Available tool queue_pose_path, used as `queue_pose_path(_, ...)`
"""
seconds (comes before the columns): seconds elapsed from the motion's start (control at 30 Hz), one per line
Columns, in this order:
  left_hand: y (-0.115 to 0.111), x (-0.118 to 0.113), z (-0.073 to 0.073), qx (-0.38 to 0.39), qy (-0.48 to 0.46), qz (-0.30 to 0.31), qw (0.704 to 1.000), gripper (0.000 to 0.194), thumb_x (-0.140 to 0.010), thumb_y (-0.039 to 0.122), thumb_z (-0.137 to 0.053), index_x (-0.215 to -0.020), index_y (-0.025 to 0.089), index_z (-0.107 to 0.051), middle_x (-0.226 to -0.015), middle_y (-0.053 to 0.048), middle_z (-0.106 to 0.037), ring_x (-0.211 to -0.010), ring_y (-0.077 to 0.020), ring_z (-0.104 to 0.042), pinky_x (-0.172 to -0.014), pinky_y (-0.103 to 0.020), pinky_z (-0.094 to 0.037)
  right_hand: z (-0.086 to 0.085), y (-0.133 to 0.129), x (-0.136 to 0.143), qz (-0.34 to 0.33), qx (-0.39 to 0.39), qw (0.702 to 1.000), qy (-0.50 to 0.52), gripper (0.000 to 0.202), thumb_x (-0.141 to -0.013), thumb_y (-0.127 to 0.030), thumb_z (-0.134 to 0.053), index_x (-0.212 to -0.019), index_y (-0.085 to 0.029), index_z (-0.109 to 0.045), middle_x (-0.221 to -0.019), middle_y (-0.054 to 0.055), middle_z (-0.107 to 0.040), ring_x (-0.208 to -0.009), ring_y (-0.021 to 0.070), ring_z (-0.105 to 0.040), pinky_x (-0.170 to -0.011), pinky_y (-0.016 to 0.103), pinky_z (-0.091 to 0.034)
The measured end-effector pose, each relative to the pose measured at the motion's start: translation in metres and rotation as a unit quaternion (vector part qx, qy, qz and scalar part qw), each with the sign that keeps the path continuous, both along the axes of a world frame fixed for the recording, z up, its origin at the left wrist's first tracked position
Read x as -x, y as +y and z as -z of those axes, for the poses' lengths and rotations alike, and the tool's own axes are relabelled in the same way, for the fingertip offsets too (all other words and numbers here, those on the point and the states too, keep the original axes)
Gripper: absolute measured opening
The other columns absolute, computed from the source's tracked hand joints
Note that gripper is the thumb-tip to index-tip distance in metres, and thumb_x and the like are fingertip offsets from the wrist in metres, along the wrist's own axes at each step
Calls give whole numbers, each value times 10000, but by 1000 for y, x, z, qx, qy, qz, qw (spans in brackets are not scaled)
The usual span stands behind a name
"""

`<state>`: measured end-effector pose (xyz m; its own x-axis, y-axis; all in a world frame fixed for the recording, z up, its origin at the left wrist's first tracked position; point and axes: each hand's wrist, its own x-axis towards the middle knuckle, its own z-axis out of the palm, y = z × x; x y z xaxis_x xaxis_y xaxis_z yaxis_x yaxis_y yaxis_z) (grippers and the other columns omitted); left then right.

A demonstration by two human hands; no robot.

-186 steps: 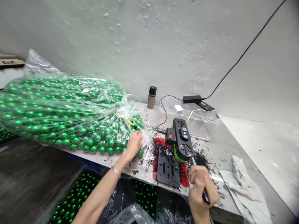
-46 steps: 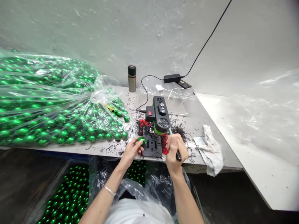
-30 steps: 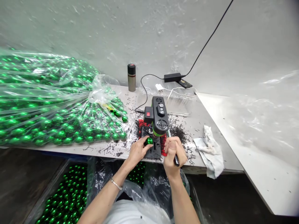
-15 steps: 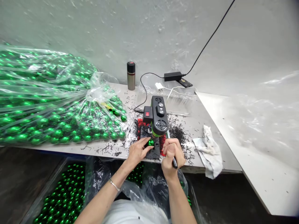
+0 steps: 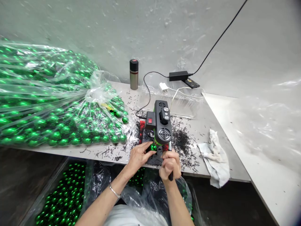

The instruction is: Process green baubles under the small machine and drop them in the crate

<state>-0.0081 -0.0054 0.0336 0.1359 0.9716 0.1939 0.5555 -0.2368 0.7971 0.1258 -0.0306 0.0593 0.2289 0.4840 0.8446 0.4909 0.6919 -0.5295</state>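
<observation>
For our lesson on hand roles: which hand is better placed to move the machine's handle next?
Probably the right hand: it grips the handle, while the left hand holds a ball at the machine.

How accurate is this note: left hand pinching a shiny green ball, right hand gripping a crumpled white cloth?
Not quite: in the head view, the right hand grips a black rod-shaped handle, not the crumpled white cloth. The left hand does pinch the shiny green ball.
</observation>
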Motion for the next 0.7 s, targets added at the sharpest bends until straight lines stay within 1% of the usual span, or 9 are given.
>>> queue_pose_path(0.1, 0, 1, -2, 11, 2, 7, 1000, 293, -871, 326, -730, -1154, 256, -748, -1168, -50, -770, -977, -228, -749, -852, -304, -599, 6, 1, 2, 8, -3, 1000, 8, 387, -1006, -261, -354, -640, -210, -470, -685, -19, -527, -596, 126, -554, -797, 427, -520)
queue_pose_path(0.2, 0, 1, 0, 10, 7, 7, 1000, 314, -875, 335, -726, -1177, 250, -739, -1158, -54, -772, -918, -217, -752, -792, -287, -601, 11, 3, 3, 20, -19, 1000, 13, 392, -1011, -260, -341, -642, -214, -464, -678, -19, -529, -600, 130, -563, -824, 442, -512)
queue_pose_path(0.3, 1, 0, 2, 0, 9, 4, 1000, 332, -865, 328, -737, -1183, 234, -736, -1131, -62, -778, -906, -220, -753, -800, -289, -597, 15, 5, 1, 18, -24, 1000, 1, 378, -1016, -264, -338, -663, -217, -463, -684, -23, -527, -606, 126, -560, -844, 436, -511)
queue_pose_path(0.4, 1, -1, 3, -4, 14, -6, 1000, 334, -857, 322, -743, -1181, 240, -737, -1143, -61, -776, -958, -234, -749, -825, -299, -594, 17, 6, -4, 12, -23, 999, -25, 362, -1018, -255, -333, -679, -218, -455, -696, -26, -526, -626, 120, -563, -884, 430, -508)
queue_pose_path(0.47, 1, -2, 3, -5, 16, -10, 1000, 336, -855, 316, -742, -1183, 239, -737, -1162, -65, -770, -982, -241, -746, -841, -310, -590, 18, 7, -7, 7, -24, 998, -54, 343, -1016, -238, -332, -694, -217, -449, -710, -24, -529, -645, 118, -567, -868, 410, -507)
queue_pose_path(0.53, 1, -1, 3, -4, 16, -10, 1000, 344, -852, 312, -743, -1188, 236, -735, -1176, -69, -766, -992, -245, -744, -860, -321, -586, 15, 8, -10, -3, -35, 994, -102, 316, -1008, -221, -341, -710, -217, -448, -724, -19, -535, -652, 117, -554, -792, 368, -505)
queue_pose_path(0.6, 2, -2, 1, 3, 16, -11, 1000, 350, -845, 309, -747, -1188, 240, -735, -1177, -68, -765, -982, -246, -744, -866, -331, -583, 8, 9, -12, -11, -52, 989, -140, 302, -999, -208, -349, -712, -218, -442, -722, -14, -532, -645, 118, -530, -715, 333, -486)
queue_pose_path(0.63, 3, -2, 0, 8, 16, -14, 1000, 350, -841, 307, -749, -1185, 244, -738, -1179, -66, -765, -981, -247, -743, -869, -335, -581, 2, 9, -12, -15, -56, 988, -146, 302, -996, -203, -351, -706, -218, -435, -714, -13, -525, -640, 118, -517, -687, 322, -473)
queue_pose_path(0.7, 5, -3, -2, 23, 12, -20, 999, 343, -833, 310, -753, -1171, 251, -744, -1172, -62, -766, -960, -246, -741, -864, -342, -580, -15, 8, -11, -22, -49, 992, -116, 316, -992, -184, -352, -683, -218, -411, -687, -16, -502, -630, 118, -499, -641, 300, -440)
